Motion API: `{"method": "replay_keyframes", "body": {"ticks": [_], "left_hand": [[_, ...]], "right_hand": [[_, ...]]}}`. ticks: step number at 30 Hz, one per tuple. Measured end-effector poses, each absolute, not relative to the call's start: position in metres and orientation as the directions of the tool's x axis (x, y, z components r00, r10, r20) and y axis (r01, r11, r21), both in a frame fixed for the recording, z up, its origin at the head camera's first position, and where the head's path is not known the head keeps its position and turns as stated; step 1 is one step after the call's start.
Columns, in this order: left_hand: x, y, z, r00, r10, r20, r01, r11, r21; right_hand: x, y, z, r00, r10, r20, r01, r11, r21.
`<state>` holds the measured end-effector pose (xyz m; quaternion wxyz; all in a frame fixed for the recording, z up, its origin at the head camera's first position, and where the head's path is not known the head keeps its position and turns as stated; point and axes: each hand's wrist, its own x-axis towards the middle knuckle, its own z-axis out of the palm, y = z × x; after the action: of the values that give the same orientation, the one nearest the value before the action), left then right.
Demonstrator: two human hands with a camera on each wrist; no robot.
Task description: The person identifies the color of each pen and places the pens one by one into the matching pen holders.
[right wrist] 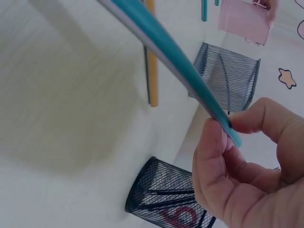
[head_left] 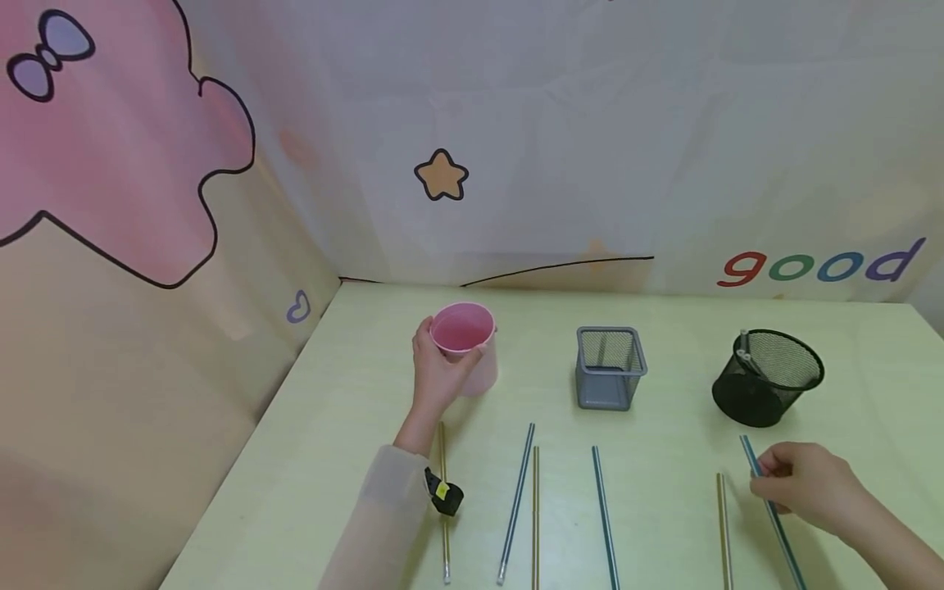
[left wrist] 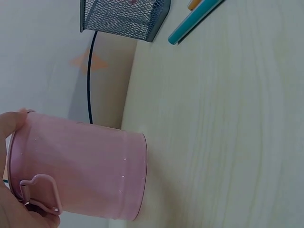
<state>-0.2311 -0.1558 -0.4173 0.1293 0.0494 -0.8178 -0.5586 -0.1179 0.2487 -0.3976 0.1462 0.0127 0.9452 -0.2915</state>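
Note:
My left hand (head_left: 433,375) grips a pink metal pail (head_left: 481,375) at its rim, thumb on the near side. In the left wrist view the small wire handle of the pail shows beside the fingers. At the right, my right hand (head_left: 814,485) pinches a blue-and-silver striped pencil (head_left: 785,541) near its far end, between thumb and fingertips. That pencil slants up off the table in the right wrist view (right wrist: 173,50). Just beyond the hand stands a black mesh pen cup (head_left: 751,400). A gold striped pencil (head_left: 723,524) lies to the hand's left.
Between the pail and the black cup stands a square grey mesh holder (head_left: 605,395). Several pencils lie lengthwise on the table: a blue one (head_left: 518,500), a gold one (head_left: 536,516), another blue one (head_left: 605,518), and a gold one (head_left: 446,545) under the left wrist camera (head_left: 447,498).

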Motion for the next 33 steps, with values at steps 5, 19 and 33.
{"method": "replay_keyframes", "body": {"ticks": [5,19,33], "left_hand": [[-0.231,-0.156,-0.418,-0.958,-0.224,0.176,0.078,0.389,0.918],[-0.231,-0.156,-0.419,-0.946,-0.243,0.213,0.097,0.416,0.904],[-0.231,-0.157,-0.418,-0.955,-0.232,0.187,0.079,0.408,0.909]], "right_hand": [[-0.117,0.246,-0.388,-0.977,-0.065,-0.204,0.056,0.841,-0.538],[-0.11,0.221,-0.358,-0.999,-0.038,-0.015,-0.024,0.831,-0.556],[-0.112,0.188,-0.351,-0.968,-0.1,0.23,-0.236,0.667,-0.707]]}}
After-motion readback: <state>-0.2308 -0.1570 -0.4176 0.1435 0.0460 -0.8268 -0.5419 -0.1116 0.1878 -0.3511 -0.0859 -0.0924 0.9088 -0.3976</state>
